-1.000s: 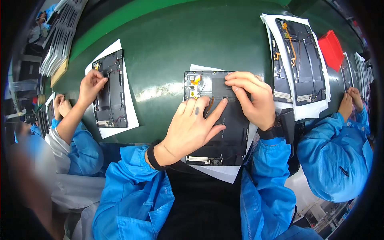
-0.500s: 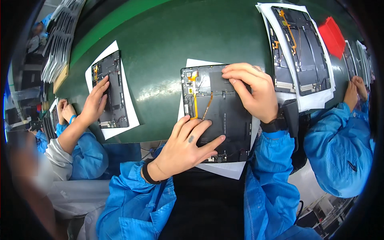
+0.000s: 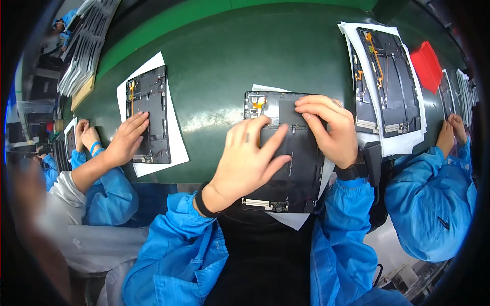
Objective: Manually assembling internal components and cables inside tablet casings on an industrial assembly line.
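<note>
While two blue sleeves (image 3: 176, 255) reach in from the bottom, the left hand (image 3: 242, 155) is spread wide over the upper left part of a dark flat panel (image 3: 301, 163), which lies right in front of the person, on a white sheet (image 3: 292, 221) on the green bench (image 3: 214, 56). Half a second ago this hand was lower down; now it has gone back up, and it hides the thin brown strip that showed then. It looks open with nothing in it, but I cannot tell if its fingertips touch the panel. The right hand (image 3: 334, 132) has stayed by the top right part, its fingers bent in near the thumb; I cannot tell if it pinches something small. The top of an orange ribbon (image 3: 259, 106) peeks out past the left fingers. My guess is that the work is back near the top of the panel and is not finished there. Off to the left, a co-worker's hand (image 3: 127, 138) lies on another panel (image 3: 155, 115), a little lower than before. To the right are more dark panels (image 3: 395, 86) with white paper, then a red bin (image 3: 426, 66).
</note>
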Tool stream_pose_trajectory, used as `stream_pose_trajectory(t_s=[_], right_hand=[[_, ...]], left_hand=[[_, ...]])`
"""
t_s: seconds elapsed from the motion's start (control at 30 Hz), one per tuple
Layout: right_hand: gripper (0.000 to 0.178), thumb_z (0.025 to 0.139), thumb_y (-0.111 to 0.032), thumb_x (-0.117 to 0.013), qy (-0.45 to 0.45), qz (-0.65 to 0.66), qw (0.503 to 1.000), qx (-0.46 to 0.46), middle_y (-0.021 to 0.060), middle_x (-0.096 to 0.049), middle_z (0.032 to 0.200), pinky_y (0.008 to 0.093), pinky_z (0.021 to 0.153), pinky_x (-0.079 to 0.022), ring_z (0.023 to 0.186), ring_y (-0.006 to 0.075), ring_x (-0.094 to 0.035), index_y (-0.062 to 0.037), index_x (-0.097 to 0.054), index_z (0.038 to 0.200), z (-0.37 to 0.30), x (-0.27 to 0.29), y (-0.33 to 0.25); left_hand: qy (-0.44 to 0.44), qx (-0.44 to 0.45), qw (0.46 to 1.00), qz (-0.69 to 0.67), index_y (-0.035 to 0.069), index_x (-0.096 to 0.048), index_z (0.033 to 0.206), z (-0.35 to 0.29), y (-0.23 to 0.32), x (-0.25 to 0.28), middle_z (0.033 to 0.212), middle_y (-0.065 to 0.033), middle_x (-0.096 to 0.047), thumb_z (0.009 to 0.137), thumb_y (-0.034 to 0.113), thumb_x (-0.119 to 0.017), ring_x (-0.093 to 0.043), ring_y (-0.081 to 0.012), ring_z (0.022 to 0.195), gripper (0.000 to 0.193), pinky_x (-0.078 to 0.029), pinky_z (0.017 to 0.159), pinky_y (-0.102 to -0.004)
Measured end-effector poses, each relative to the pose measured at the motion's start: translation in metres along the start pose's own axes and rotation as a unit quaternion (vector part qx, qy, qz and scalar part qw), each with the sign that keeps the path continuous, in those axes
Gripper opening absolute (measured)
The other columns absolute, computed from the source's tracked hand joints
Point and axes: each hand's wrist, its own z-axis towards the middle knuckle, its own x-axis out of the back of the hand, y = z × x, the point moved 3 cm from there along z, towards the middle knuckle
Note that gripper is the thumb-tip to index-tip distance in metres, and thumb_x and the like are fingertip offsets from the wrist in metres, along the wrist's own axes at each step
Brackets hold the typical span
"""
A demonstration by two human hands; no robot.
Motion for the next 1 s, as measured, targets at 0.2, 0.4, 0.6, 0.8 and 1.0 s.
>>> stream_pose_trajectory(t_s=[0.2, 0.4, 0.6, 0.8, 1.0], right_hand=[[0.015, 0.093, 0.001, -0.068, -0.005, 0.003, 1.000, 0.000, 0.0096, -0.078, 0.113, 0.0379, 0.096, -0.050, 0.107, 0.0289, -0.073, -0.0029, -0.077, 0.103, 0.003, -0.001, -0.003], [0.014, 0.091, 0.005, -0.069, 0.007, 0.041, 0.999, -0.014, 0.0129, -0.077, 0.110, 0.0393, 0.100, -0.052, 0.109, 0.0315, -0.073, -0.0008, -0.076, 0.102, 0.003, -0.006, -0.004], [0.021, 0.088, 0.002, -0.074, 0.048, -0.110, 0.993, 0.006, 0.0167, -0.068, 0.132, 0.0462, 0.114, -0.045, 0.138, 0.0373, -0.057, 0.0003, -0.075, 0.109, 0.000, 0.004, -0.010], [0.035, 0.091, -0.010, -0.076, -0.003, -0.243, 0.969, -0.032, 0.0137, -0.067, 0.133, 0.0458, 0.113, -0.042, 0.132, 0.0371, -0.057, -0.0032, -0.071, 0.125, 0.002, -0.011, -0.010], [0.035, 0.093, -0.011, -0.075, 0.016, -0.269, 0.962, -0.039, 0.0147, -0.064, 0.120, 0.0451, 0.103, -0.044, 0.119, 0.0351, -0.059, -0.0030, -0.071, 0.126, 0.001, -0.011, -0.009]], left_hand=[[0.103, 0.232, 0.956, -0.146, 0.002, -0.075, 0.095, -0.048, -0.056, 0.040, 0.089, -0.0118, -0.068, 0.086, 0.008, -0.082, -0.066, -0.0297, 0.085, 0.013, -0.053, 0.075, -0.0386], [0.072, 0.088, 0.993, -0.044, 0.006, -0.071, 0.091, -0.049, -0.045, 0.036, 0.087, -0.0077, -0.067, 0.085, 0.011, -0.084, -0.062, -0.0271, 0.082, 0.015, -0.046, 0.074, -0.0393], [0.069, 0.139, 0.985, -0.074, 0.008, -0.068, 0.092, -0.042, -0.024, 0.027, 0.085, -0.0044, -0.062, 0.085, 0.011, -0.083, -0.060, -0.0257, 0.082, 0.016, -0.043, 0.074, -0.0383], [0.084, 0.179, 0.976, -0.090, 0.007, -0.068, 0.091, -0.042, -0.016, 0.027, 0.083, -0.0051, -0.061, 0.086, 0.011, -0.081, -0.059, -0.0265, 0.081, 0.014, -0.043, 0.074, -0.0393], [0.080, 0.190, 0.974, -0.089, 0.006, -0.068, 0.093, -0.042, -0.012, 0.022, 0.087, -0.0068, -0.062, 0.091, 0.009, -0.076, -0.058, -0.0290, 0.085, 0.009, -0.043, 0.076, -0.0397]])
